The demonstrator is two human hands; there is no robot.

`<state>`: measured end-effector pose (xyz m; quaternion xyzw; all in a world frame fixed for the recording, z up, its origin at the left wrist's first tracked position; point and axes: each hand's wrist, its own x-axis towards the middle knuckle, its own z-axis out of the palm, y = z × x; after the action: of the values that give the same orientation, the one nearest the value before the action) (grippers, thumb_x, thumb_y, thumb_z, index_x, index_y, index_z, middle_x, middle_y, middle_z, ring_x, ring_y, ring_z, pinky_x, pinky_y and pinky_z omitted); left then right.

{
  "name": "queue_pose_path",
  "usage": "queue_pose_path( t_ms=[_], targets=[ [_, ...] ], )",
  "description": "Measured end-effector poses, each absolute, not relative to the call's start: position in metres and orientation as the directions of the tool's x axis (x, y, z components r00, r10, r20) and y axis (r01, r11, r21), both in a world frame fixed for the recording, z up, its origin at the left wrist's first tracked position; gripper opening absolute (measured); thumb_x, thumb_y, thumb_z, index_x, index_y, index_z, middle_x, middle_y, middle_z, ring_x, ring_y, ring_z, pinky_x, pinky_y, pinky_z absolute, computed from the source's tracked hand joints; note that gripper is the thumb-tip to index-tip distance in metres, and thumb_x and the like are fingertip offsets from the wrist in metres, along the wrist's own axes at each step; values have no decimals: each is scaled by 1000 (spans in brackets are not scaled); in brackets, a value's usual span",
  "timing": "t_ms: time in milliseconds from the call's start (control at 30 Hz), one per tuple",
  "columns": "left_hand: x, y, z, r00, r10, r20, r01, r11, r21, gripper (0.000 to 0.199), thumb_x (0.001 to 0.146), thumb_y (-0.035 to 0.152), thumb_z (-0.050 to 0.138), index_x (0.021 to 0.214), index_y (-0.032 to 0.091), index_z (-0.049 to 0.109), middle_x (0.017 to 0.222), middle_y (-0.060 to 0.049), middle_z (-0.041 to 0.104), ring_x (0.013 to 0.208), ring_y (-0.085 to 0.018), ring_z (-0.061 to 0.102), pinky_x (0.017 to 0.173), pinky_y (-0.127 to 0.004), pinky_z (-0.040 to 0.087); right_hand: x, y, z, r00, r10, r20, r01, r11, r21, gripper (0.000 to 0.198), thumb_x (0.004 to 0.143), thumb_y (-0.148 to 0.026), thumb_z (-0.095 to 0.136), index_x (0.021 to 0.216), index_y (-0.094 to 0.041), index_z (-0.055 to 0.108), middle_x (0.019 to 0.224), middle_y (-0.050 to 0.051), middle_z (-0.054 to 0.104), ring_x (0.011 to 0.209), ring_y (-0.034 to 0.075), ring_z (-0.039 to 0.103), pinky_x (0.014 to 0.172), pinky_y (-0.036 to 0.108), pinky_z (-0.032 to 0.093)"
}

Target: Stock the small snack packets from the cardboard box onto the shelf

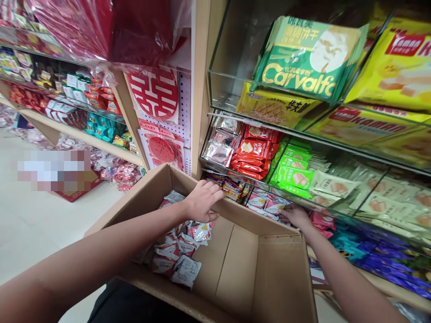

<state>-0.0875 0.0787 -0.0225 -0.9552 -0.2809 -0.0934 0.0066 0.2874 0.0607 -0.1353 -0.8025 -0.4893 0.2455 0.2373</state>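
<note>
An open cardboard box (279,269) sits in front of me, holding a pile of small red-and-white snack packets (168,255) on its left side. My left hand (204,199) is closed over the far rim of this box, thumb on the inner side. Beyond the rim, my right hand (298,217) reaches into a low shelf compartment. Its fingers are at similar red-and-white packets (264,202) lying there. Those fingertips are blurred and partly hidden, so whether they grip a packet does not show.
Clear-fronted shelves hold red packets (252,152), green packets (296,166), beige packets (335,184) and purple packets (387,255). Larger green biscuit packs (303,58) sit above. Leftward are another candy shelf (84,132), a hanging plastic-wrapped red item (141,31) and a red box (79,186) on the floor.
</note>
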Motion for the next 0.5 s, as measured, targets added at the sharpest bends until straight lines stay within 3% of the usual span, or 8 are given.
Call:
queue_pose_path(
  t_ms=[100, 200, 267, 400, 500],
  targets=[
    [-88, 79, -25, 818, 548, 177, 551, -834, 35, 48, 65, 41, 57, 104, 15, 50, 93, -9, 52, 89, -24, 44, 81, -38, 28, 284, 56, -127, 331, 922, -201, 660, -379, -649, 26, 56, -42, 62, 50, -20, 50, 45, 0, 56, 44, 16, 54, 44, 26, 41],
    [-89, 84, -23, 810, 559, 176, 554, -828, 84, 53, 63, 40, 60, 109, 16, 49, 97, -10, 53, 93, -25, 46, 84, -40, 30, 285, 44, -108, 271, 945, -183, 670, -322, -669, 29, 55, -47, 61, 55, -18, 58, 50, 1, 58, 46, 16, 53, 46, 26, 41],
    [-90, 80, -12, 816, 547, 188, 518, -836, 182, 54, 67, 36, 59, 115, 17, 47, 106, -10, 54, 99, -26, 46, 87, -41, 30, 283, 28, -97, 256, 957, -141, 665, -279, -693, 37, 57, -52, 58, 66, -17, 62, 63, 4, 63, 57, 19, 57, 54, 28, 43],
    [-89, 31, 33, 876, 430, 220, 268, -811, 520, 38, 84, 34, 44, 121, 27, 44, 120, -4, 52, 110, -18, 46, 89, -33, 36, 270, -10, -92, 281, 955, -98, 687, -272, -674, 48, 64, -62, 48, 75, -18, 61, 79, 7, 65, 78, 25, 59, 69, 33, 44],
    [-89, -24, 55, 935, 351, 41, 269, -781, 563, 32, 83, 42, 47, 115, 36, 51, 112, 3, 57, 110, -14, 49, 79, -27, 42, 256, -29, -98, 380, 922, -70, 735, -348, -582, 50, 69, -64, 32, 74, -20, 56, 78, 9, 64, 81, 27, 58, 70, 34, 42]
  ],
)
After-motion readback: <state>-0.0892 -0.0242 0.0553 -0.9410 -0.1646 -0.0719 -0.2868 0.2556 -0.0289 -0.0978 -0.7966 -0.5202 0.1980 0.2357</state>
